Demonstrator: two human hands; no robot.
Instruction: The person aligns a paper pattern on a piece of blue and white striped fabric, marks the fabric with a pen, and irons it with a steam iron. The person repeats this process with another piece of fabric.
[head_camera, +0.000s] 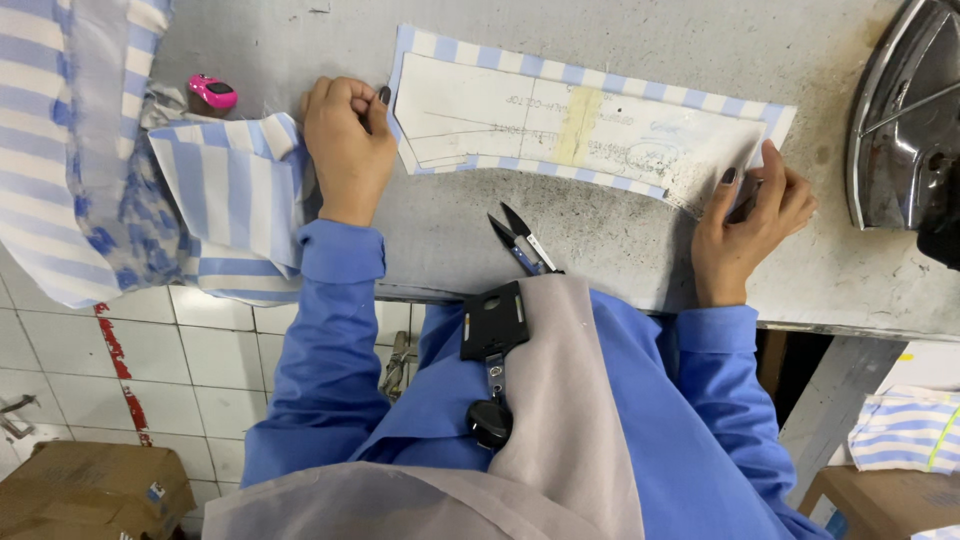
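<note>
A long, curved piece of blue-and-white striped fabric (740, 108) lies flat on the grey table (600, 40), with a white paper pattern (500, 120) laid on top of it. My left hand (345, 145) is curled at the piece's left end, its fingers pinching the edge of fabric and paper. My right hand (755, 215) pinches the right end, thumb and fingers closed on the tip. The piece is stretched between the two hands.
Thread snips (520, 240) lie near the table's front edge between my arms. A stack of striped fabric pieces (240, 200) and a small pink object (212, 92) sit left of my left hand. A metal iron (900, 120) stands at the right. Cardboard boxes (90, 490) are on the tiled floor.
</note>
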